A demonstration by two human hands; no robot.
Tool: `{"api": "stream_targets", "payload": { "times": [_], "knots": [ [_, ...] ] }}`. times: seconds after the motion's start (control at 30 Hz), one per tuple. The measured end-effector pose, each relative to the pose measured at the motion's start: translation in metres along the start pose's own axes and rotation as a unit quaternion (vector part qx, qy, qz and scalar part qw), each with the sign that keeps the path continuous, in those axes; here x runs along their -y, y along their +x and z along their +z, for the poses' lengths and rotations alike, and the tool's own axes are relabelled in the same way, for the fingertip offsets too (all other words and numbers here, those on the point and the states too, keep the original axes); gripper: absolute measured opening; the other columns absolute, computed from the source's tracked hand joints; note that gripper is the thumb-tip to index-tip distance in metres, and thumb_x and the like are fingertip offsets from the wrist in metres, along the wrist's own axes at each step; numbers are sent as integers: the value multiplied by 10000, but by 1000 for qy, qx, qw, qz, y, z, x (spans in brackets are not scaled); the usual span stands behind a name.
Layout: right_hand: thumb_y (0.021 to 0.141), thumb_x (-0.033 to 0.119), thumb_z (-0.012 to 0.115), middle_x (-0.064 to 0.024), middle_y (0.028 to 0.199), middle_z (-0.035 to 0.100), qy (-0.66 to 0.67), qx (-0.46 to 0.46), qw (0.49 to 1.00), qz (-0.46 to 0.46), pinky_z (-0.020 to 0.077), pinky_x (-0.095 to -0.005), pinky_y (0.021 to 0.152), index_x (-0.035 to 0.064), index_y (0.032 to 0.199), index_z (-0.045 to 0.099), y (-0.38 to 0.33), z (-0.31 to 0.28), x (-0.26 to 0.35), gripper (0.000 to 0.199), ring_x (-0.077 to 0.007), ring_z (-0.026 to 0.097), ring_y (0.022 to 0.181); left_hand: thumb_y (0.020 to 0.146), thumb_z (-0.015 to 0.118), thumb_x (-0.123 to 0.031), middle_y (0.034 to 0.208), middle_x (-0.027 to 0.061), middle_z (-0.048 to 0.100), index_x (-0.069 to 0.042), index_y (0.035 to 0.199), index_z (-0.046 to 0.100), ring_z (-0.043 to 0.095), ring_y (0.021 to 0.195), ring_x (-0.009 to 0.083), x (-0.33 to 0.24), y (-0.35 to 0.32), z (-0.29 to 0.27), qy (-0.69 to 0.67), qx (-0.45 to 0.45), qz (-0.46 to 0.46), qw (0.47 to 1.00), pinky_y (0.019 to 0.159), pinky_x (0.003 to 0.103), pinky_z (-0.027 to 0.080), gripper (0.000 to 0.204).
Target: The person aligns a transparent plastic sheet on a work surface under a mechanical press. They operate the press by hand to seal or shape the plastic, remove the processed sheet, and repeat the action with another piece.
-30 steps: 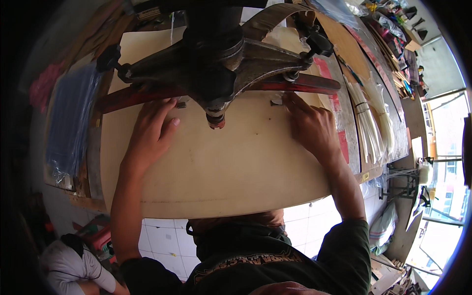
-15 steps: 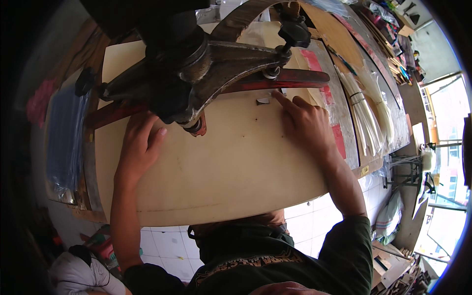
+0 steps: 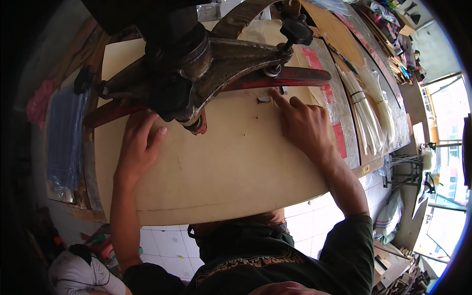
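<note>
A: Entry. Both hands lie on the large pale beige sheet of board (image 3: 221,167) that covers the bench. Left hand (image 3: 140,147) is flat, fingers spread, palm down on the sheet just below the dark cast-metal machine head (image 3: 187,78).

B: Right hand (image 3: 305,125)?

A: Also flat on the sheet, holding nothing; forefinger stretched forward, its tip just beside a small grey tab (image 3: 264,100) that sits on the sheet under the long red bar (image 3: 290,76). Whether the tip touches the tab, I cannot tell.

B: Position of the sheet?

A: Under both palms, its far edge beneath the red bar and the machine head, its near edge overhanging toward the body. To the right of the right hand: bundles of pale thin rods in clear wrap (image 3: 366,105). To the left of the left hand: a blue plastic-wrapped stack (image 3: 64,142).

B: Progress?

A: Judgement only: the sheet looks placed and held down, alignment at the tab in hand. No cut or press mark visible near the hands, so the machine's stroke appears not yet done.
</note>
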State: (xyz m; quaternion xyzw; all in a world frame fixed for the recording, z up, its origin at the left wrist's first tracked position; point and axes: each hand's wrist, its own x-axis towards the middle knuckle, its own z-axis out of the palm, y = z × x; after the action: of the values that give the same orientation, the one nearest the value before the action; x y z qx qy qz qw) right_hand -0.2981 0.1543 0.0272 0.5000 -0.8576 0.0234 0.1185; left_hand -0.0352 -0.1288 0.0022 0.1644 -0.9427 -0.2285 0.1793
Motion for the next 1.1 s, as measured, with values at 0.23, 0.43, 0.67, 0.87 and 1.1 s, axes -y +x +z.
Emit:
{"api": "stream_targets", "payload": {
  "times": [0.23, 0.43, 0.67, 0.87, 1.1],
  "knots": [
    [908, 168, 662, -58, 804, 716, -7, -2, 1000, 8, 582, -444, 613, 260, 1406, 653, 0, 5, -2, 507, -295, 714, 645, 974, 686, -188, 1292, 244, 627, 31, 1252, 632, 563, 1246, 429, 3, 0, -2, -9, 9, -6, 1000, 1087, 492, 435, 358],
    [890, 160, 665, -67, 776, 731, -3, -1, 1000, 12, 586, -447, 626, 262, 1377, 679, 2, 1, -1, 498, -297, 718, 650, 989, 655, -164, 1321, 218, 640, 8, 1299, 651, 571, 1262, 400, 3, -2, -4, 12, -7, -5, 1000, 1111, 473, 420, 355],
    [875, 133, 642, -75, 734, 728, -7, 9, 1000, 18, 581, -443, 615, 271, 1375, 686, 0, 2, -4, 520, -299, 712, 623, 1020, 578, -138, 1288, 123, 687, -31, 1315, 665, 622, 1229, 304, -9, 2, -7, 155, -32, 48, 986, 1170, 496, 343, 326],
    [871, 129, 628, -94, 721, 724, -12, 3, 1000, 19, 580, -450, 617, 279, 1369, 690, 5, 4, 1, 524, -310, 711, 621, 1011, 593, -158, 1283, 125, 681, -29, 1310, 663, 616, 1218, 322, -2, -2, -11, 141, -22, 45, 989, 1153, 505, 361, 333],
    [852, 157, 638, -102, 722, 714, -2, 3, 1000, 28, 583, -475, 636, 275, 1369, 687, 2, 3, -1, 533, -317, 711, 634, 1007, 601, -176, 1335, 171, 627, -4, 1275, 646, 549, 1251, 396, -6, -3, -7, 132, -43, 64, 988, 1114, 513, 386, 322]
  ]
}}
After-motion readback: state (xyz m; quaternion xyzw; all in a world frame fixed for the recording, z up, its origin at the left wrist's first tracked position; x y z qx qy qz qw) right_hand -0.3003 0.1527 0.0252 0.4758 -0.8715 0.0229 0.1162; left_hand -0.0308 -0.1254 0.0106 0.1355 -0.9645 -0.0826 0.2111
